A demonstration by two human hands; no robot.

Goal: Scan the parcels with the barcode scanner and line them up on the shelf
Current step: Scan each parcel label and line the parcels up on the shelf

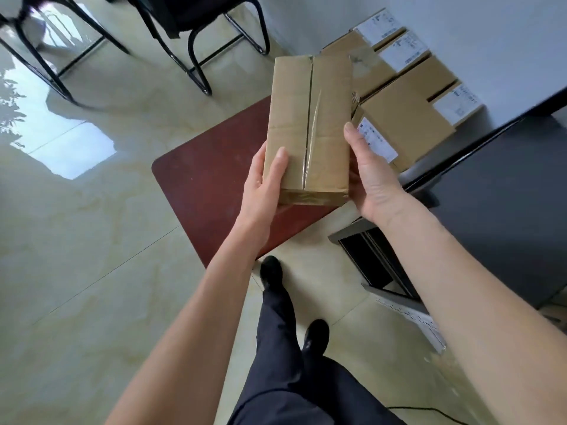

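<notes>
Both my hands hold one brown cardboard parcel (pixel 308 130) in the air over a low dark-red table (pixel 208 185). Clear tape runs along its top seam. My left hand (pixel 265 179) grips its near-left corner, thumb on top. My right hand (pixel 369 173) grips its right side, thumb along the edge. Several more brown parcels (pixel 405 118) with white labels lie on the red table's far right end, against the wall. No barcode scanner shows in this view.
A dark grey shelf or desk top (pixel 503 204) stands at the right, with a grey frame (pixel 386 271) under it. Two black chairs (pixel 196 32) stand on the glossy tiled floor at the back left. My legs and black shoes (pixel 271 273) are below.
</notes>
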